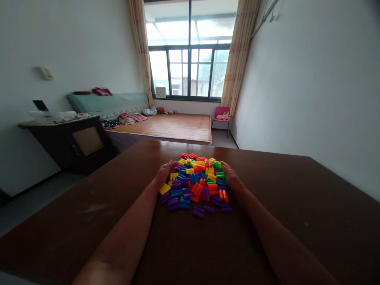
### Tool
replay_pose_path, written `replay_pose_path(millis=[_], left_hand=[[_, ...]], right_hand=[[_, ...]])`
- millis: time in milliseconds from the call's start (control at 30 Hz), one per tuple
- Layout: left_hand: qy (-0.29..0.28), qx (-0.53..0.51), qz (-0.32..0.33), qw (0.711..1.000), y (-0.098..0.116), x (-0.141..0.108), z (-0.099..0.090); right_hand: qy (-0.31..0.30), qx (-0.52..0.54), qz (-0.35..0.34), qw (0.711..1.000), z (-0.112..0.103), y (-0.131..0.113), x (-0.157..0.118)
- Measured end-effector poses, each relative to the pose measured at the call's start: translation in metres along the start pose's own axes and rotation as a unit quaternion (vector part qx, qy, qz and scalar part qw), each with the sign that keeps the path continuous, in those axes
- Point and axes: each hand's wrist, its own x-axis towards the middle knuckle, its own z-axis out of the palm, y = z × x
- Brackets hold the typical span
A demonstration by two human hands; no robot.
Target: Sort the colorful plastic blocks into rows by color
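A heap of bright plastic building pieces (194, 178) in purple, blue, yellow, orange and green lies on the brown table (282, 178). Each piece looks like short tubes joined side by side. My left hand (164, 172) rests along the heap's left side, fingers stretched forward, touching or nearly touching the pieces. On the opposite side my right hand (232, 176) stands the same way against green and blue pieces. Neither hand grips a piece. A few purple pieces (199, 211) lie at the near edge of the heap, between my forearms.
Beyond the table is a low bed (166, 126) with clothes at its left. A dark cabinet (86, 138) with items on top stands at the left. Near the right wall is a pink chair (222, 113) holding a soft toy. The window (190, 71) has curtains.
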Motion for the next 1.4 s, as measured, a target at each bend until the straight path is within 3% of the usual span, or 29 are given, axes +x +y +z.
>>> replay_pose_path(millis=[100, 267, 367, 467, 567, 633, 733, 833, 900, 1033, 1100, 1233, 1400], left_hand=[[0.052, -0.082, -0.014, 0.995, 0.002, 0.006, -0.012], [0.048, -0.109, -0.047, 0.992, 0.004, 0.01, -0.018], [0.046, -0.105, -0.047, 0.992, 0.004, 0.009, -0.015], [0.045, -0.099, -0.043, 0.993, 0.005, 0.008, -0.015], [0.048, -0.095, -0.043, 0.993, 0.007, 0.007, -0.014], [0.05, -0.096, -0.045, 0.993, 0.009, 0.006, -0.013], [0.055, -0.098, -0.047, 0.993, 0.011, 0.005, -0.011], [0.059, -0.1, -0.049, 0.992, 0.011, 0.005, -0.011], [0.057, -0.102, -0.048, 0.992, 0.01, 0.006, -0.012], [0.043, -0.101, -0.039, 0.993, 0.008, 0.007, -0.016], [0.042, -0.098, -0.038, 0.994, 0.007, 0.008, -0.017], [0.045, -0.098, -0.038, 0.993, 0.007, 0.009, -0.018], [0.042, -0.095, -0.042, 0.994, 0.007, 0.009, -0.018]], right_hand=[[-0.045, 0.039, -0.004, 0.998, -0.014, -0.025, -0.005], [-0.239, -0.05, -0.088, 0.966, -0.018, -0.049, -0.019], [-0.269, -0.081, -0.129, 0.951, -0.009, -0.059, -0.023], [-0.281, -0.03, -0.133, 0.95, -0.01, -0.062, -0.018], [-0.205, 0.026, -0.07, 0.976, -0.029, -0.045, -0.004], [-0.082, 0.035, -0.006, 0.996, -0.05, -0.017, 0.004], [0.075, 0.004, 0.06, 0.995, -0.079, 0.035, 0.007], [0.076, -0.043, 0.097, 0.991, -0.097, 0.076, 0.001], [0.075, -0.073, 0.095, 0.99, -0.103, 0.087, -0.002], [0.124, -0.124, 0.12, 0.977, -0.106, 0.086, -0.004], [0.1, -0.137, 0.126, 0.977, -0.104, 0.084, -0.005], [0.026, -0.18, 0.072, 0.981, -0.095, 0.088, -0.004], [0.099, -0.277, 0.125, 0.947, -0.083, 0.095, 0.023]])
